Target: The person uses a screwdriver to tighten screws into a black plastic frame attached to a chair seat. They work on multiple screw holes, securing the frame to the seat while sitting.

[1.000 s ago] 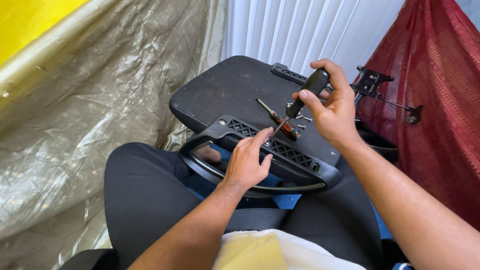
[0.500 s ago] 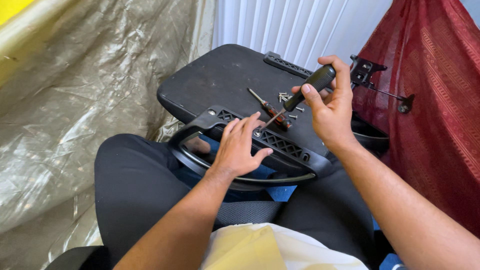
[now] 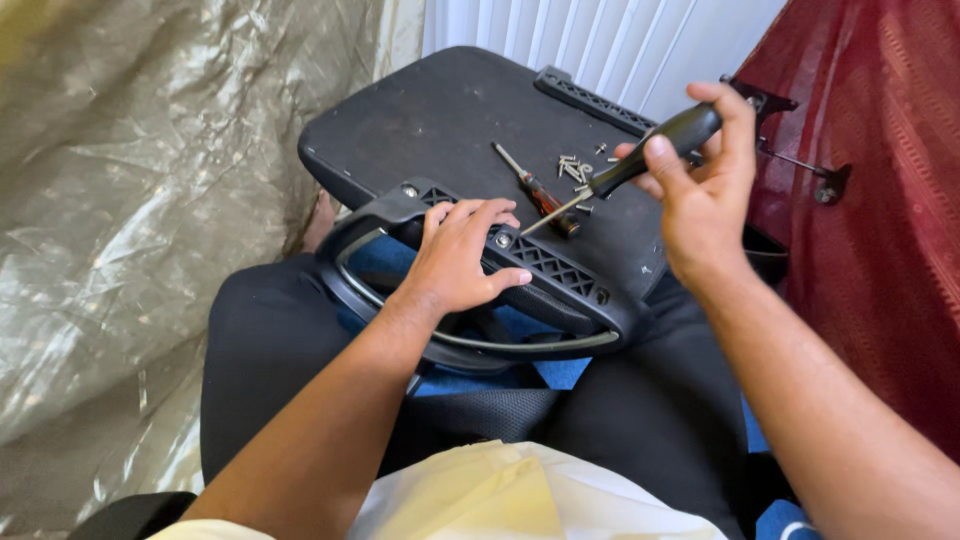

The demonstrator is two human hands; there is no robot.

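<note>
A black chair seat (image 3: 440, 120) lies underside up on my lap, with a black armrest bracket (image 3: 560, 275) across its near edge. My left hand (image 3: 455, 260) rests flat on that bracket, fingers spread beside a screw in it. My right hand (image 3: 700, 190) grips a black-handled screwdriver (image 3: 640, 160), its tip slanting down to the bracket screw by my left fingers. A second screwdriver (image 3: 530, 185) with a red handle lies on the seat, next to several loose screws (image 3: 575, 170).
Crinkled clear plastic sheeting (image 3: 130, 220) covers the left side. A dark red curtain (image 3: 880, 250) hangs at the right, with a black metal fitting (image 3: 800, 160) in front of it. A white radiator (image 3: 610, 45) stands behind the seat.
My right hand has lifted slightly and tilted the screwdriver, keeping its tip at the bracket. My left hand stays pressed on the bracket. The view has shifted a little.
</note>
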